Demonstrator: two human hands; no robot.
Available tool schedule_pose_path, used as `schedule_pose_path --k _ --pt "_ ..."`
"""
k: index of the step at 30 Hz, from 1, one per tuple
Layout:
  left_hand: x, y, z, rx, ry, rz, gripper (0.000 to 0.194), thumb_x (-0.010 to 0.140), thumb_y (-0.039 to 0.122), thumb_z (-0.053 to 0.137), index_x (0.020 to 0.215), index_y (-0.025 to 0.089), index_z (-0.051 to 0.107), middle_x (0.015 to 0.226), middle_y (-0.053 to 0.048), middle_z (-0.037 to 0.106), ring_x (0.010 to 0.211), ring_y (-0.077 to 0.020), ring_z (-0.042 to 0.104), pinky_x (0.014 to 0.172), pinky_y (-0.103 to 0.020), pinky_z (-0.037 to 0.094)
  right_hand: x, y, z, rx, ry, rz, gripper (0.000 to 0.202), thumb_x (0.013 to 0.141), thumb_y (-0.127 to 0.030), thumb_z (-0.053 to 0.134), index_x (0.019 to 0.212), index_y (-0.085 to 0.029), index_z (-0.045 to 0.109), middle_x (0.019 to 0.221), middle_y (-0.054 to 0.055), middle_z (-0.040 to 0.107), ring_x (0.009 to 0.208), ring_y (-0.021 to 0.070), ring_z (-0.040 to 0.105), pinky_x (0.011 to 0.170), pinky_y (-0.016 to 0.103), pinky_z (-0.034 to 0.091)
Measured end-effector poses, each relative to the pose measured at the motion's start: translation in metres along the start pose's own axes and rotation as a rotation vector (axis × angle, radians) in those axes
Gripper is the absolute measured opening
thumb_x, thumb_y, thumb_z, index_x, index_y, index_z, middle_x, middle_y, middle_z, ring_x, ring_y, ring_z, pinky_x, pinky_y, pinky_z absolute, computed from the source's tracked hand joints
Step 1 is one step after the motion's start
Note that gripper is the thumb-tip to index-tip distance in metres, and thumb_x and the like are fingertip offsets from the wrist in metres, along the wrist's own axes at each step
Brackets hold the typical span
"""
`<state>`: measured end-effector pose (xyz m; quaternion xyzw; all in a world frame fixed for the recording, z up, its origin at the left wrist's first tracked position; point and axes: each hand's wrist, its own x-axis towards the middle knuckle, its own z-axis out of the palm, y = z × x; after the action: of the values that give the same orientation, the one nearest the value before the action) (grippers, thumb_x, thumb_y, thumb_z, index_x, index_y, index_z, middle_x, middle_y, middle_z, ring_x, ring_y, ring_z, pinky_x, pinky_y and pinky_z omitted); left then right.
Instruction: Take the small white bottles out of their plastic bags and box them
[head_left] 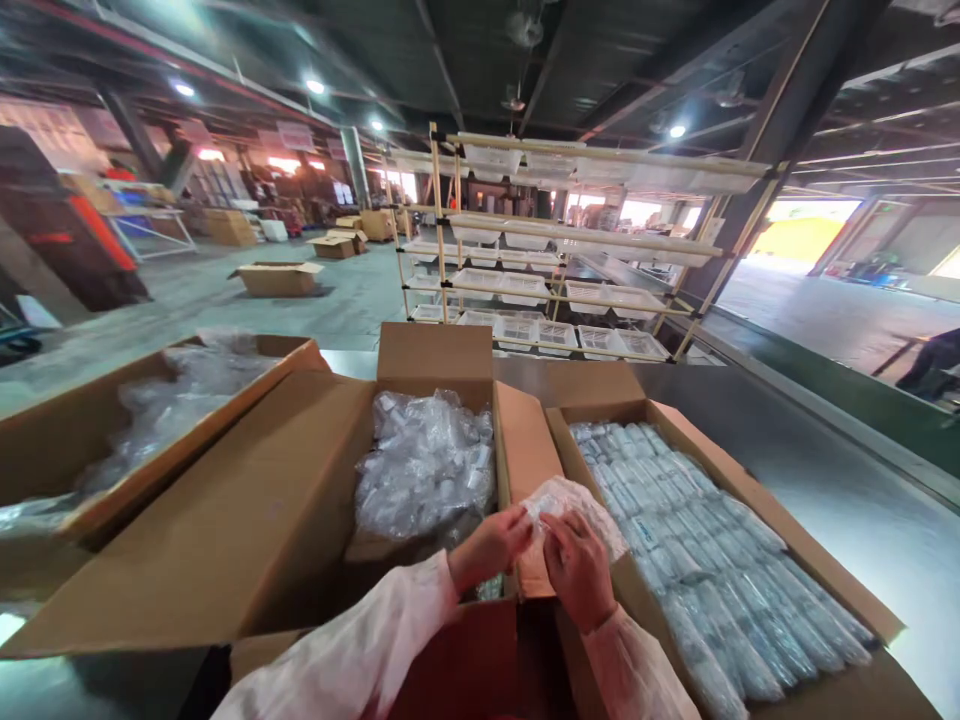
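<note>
Both hands meet over the flap between two cardboard boxes, gripping a crinkled clear plastic bag (574,500). My left hand (491,545) pinches the bag's near left edge. My right hand (577,570) has its fingers closed on the same edge, close beside the left. Whether anything is inside the bag cannot be made out. The middle box (435,363) holds a loose heap of clear plastic-wrapped pieces (427,465). In the right box (750,480), several rows of plastic-wrapped cylindrical items (697,540) lie packed side by side.
At the left, another open box (187,440) contains loose clear plastic (187,390). Behind the work table (825,450) stands a rack (442,220) with white plastic baskets (517,285). Farther back, an open carton (277,280) sits on the floor.
</note>
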<state>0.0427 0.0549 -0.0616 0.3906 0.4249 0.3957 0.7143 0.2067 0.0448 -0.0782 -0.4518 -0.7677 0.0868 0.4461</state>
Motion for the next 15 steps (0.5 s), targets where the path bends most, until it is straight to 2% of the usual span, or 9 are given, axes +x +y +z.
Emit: schedule_pose_path --k 2,5,6,8,11,15 --pt "0.000 0.003 0.001 -0.170 -0.008 -0.077 0.017 0.076 0.027 0.055 0.073 0.013 0.065 0.054 0.002 0.044 0.047 -0.0105 0.038 0.052 -0.023 0.035 -0.002 -0.004 -0.003 -0.131 0.087 -0.024 0.038 0.079 -0.006 0.042 0.109 -0.017 0.063 0.080 0.007 0.062 0.075 0.0204 0.059 0.067 0.033 0.050" --pt "-0.004 0.000 0.004 -0.482 -0.022 -0.005 0.017 0.072 0.026 0.060 0.081 0.012 0.065 0.066 -0.003 0.057 0.063 -0.0129 0.054 0.063 -0.024 0.042 -0.003 -0.010 -0.006 -0.176 0.198 -0.027 0.032 0.081 -0.005 0.045 0.105 -0.016 0.062 0.085 0.008 0.061 0.078 0.0205 0.058 0.070 0.034 0.051" --pt "-0.006 -0.002 0.006 -0.510 -0.053 0.028 0.016 0.071 0.024 0.064 0.080 0.012 0.064 0.068 -0.004 0.059 0.067 -0.0137 0.057 0.064 -0.024 0.042 -0.002 -0.013 -0.006 -0.150 0.213 -0.060 0.029 0.083 -0.006 0.046 0.103 -0.017 0.063 0.086 0.007 0.060 0.080 0.0196 0.057 0.071 0.033 0.051" --pt "-0.010 -0.005 0.008 -0.414 -0.142 0.065 0.015 0.068 0.023 0.072 0.072 0.011 0.064 0.065 -0.004 0.060 0.062 -0.0134 0.057 0.060 -0.024 0.041 0.000 -0.021 -0.008 -0.090 0.204 -0.156 0.029 0.087 -0.008 0.046 0.104 -0.021 0.065 0.087 0.006 0.058 0.081 0.0176 0.056 0.070 0.030 0.050" --pt "-0.013 -0.004 0.006 -0.341 -0.224 0.049 0.021 0.067 0.027 0.076 0.068 0.009 0.065 0.062 -0.005 0.060 0.058 -0.0131 0.056 0.058 -0.025 0.041 0.001 -0.033 -0.012 -0.101 0.182 -0.242 0.036 0.088 -0.008 0.047 0.111 -0.028 0.066 0.082 0.004 0.055 0.075 0.0168 0.054 0.065 0.030 0.048" --pt "-0.012 -0.006 0.000 -0.525 -0.103 0.146 0.024 0.065 0.029 0.075 0.082 0.014 0.066 0.083 -0.005 0.067 0.076 -0.0142 0.060 0.083 -0.030 0.045 -0.004 -0.039 -0.012 -0.050 0.191 -0.232 0.042 0.089 -0.008 0.046 0.123 -0.029 0.059 0.082 0.005 0.059 0.075 0.0173 0.056 0.065 0.030 0.050"
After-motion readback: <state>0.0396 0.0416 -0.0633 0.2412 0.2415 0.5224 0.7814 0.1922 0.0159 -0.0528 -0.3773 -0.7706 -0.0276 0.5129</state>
